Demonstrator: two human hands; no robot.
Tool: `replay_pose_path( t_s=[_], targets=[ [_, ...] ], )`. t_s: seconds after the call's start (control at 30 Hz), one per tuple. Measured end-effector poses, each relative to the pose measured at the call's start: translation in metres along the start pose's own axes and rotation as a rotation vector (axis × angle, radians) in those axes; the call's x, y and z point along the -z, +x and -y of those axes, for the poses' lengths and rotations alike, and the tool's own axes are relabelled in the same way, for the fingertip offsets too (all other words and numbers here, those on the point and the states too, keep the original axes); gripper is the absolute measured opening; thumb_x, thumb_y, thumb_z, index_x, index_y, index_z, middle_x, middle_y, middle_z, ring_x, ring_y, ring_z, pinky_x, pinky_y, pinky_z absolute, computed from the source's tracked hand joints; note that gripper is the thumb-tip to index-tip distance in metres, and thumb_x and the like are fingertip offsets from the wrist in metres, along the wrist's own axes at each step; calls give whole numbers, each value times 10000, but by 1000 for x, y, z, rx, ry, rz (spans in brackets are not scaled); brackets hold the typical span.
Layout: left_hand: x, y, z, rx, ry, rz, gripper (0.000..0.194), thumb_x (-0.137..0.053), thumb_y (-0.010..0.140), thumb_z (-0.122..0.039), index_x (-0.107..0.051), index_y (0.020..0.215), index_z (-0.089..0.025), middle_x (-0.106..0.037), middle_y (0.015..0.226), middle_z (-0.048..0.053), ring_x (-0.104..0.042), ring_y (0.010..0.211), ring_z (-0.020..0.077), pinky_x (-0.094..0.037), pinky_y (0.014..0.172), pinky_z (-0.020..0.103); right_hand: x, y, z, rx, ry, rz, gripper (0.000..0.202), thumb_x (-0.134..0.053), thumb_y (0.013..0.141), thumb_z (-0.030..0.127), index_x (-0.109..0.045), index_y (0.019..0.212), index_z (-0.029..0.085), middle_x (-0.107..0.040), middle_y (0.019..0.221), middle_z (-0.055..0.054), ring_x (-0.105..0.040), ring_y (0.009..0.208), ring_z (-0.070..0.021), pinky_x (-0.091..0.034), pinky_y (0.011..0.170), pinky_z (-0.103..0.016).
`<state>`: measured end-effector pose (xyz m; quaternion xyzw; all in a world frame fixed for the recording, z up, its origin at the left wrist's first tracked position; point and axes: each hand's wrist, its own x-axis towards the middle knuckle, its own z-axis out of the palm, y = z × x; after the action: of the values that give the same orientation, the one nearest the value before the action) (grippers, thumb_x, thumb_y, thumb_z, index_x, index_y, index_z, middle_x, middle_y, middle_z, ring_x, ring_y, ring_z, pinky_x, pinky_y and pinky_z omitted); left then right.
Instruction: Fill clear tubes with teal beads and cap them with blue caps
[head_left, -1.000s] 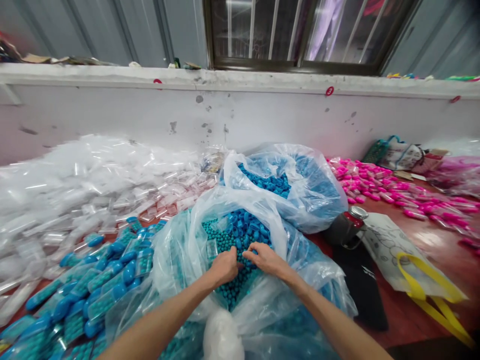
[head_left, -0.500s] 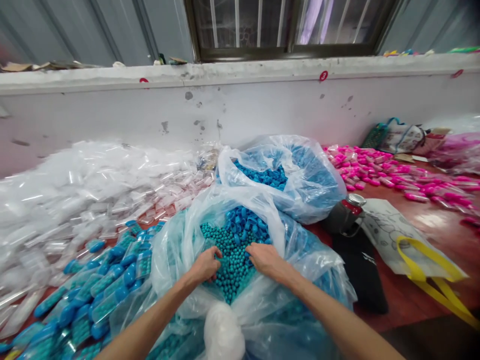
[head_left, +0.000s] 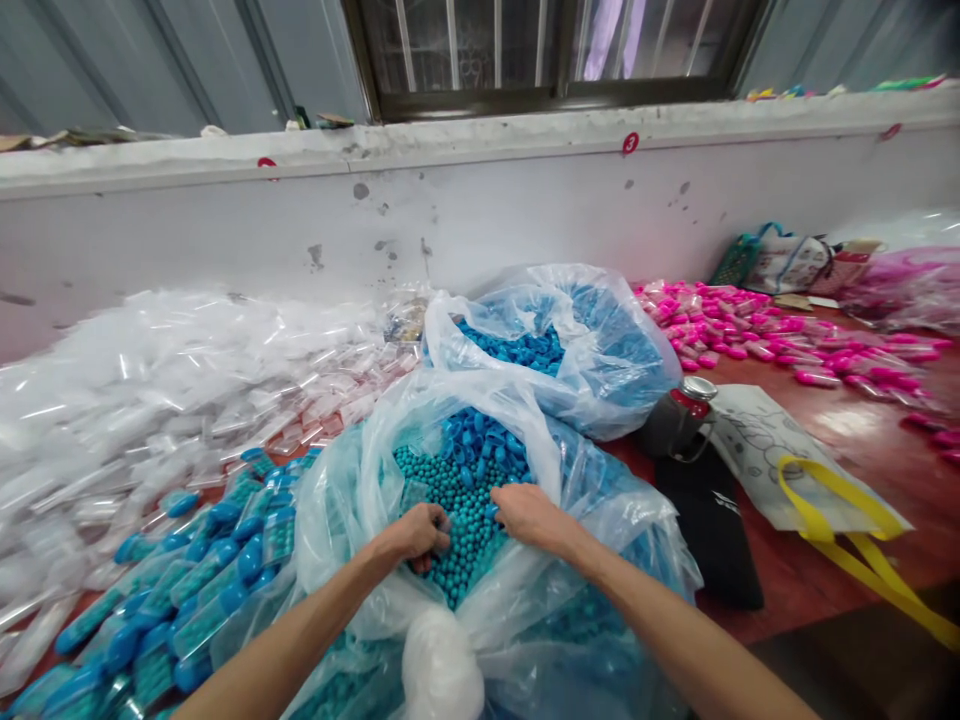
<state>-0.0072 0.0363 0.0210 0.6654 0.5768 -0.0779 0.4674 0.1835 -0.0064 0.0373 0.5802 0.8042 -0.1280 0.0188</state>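
In the middle stands a clear plastic bag [head_left: 330,505], its mouth wide open around many small teal beads [head_left: 459,545]. A heap of blue caps [head_left: 480,445] lies at the far side of the beads. My left hand [head_left: 421,532] is over the near left of the beads, its fingers curled together; what they hold, if anything, I cannot make out. A clear plastic piece lies just beyond it. Over the right side of the beads, my right hand [head_left: 529,515] pinches a small blue cap [head_left: 492,510] at its fingertips.
Bead-filled clear tubes with blue caps [head_left: 202,580] lie left, before a pile of clear empty tubes [head_left: 187,390]. Behind is another bag of blue caps [head_left: 626,375]. To the right are a flask [head_left: 679,418], a black pouch [head_left: 709,530], a tote bag [head_left: 780,450] and pink-capped tubes [head_left: 787,340].
My left hand has shifted slightly to the right over the beads, its fingers more curled. My right hand stays nearly in place. The whole view has shifted a little.
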Motion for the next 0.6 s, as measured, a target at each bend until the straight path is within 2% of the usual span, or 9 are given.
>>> replay_pose_path(
  t_s=[0.13,0.23,0.47,0.6],
  targets=[
    [-5,7,-5,-33,-108,21,204,-471,663,-156,-495,865,-176,-425,402,-91,-427,350,91,-347,380,180,3,-3,-3,-29,28,-10,179,-434,853,253,-578,933,182,-671,907,-80,-619,855,-202,-374,626,-246],
    [-3,3,-2,-64,-177,40,227,-506,643,-207,-492,868,-183,-421,459,-90,-445,396,91,-344,388,180,5,-7,-3,-35,102,-47,191,-418,867,280,-564,960,198,-668,925,-59,-610,876,-189,-361,638,-241],
    [3,-6,9,-242,-423,140,274,-544,604,-302,-478,848,-196,-440,555,-81,-471,486,80,-343,432,168,5,-9,-5,-9,310,-130,185,-421,862,235,-573,963,206,-662,899,-39,-595,856,-169,-344,669,-233],
    [2,-6,9,-202,-372,99,261,-530,623,-293,-463,860,-207,-443,542,-88,-479,479,86,-338,434,173,4,-10,-6,13,380,-153,198,-439,854,243,-578,993,218,-658,911,-27,-589,856,-161,-350,682,-230]
  ],
)
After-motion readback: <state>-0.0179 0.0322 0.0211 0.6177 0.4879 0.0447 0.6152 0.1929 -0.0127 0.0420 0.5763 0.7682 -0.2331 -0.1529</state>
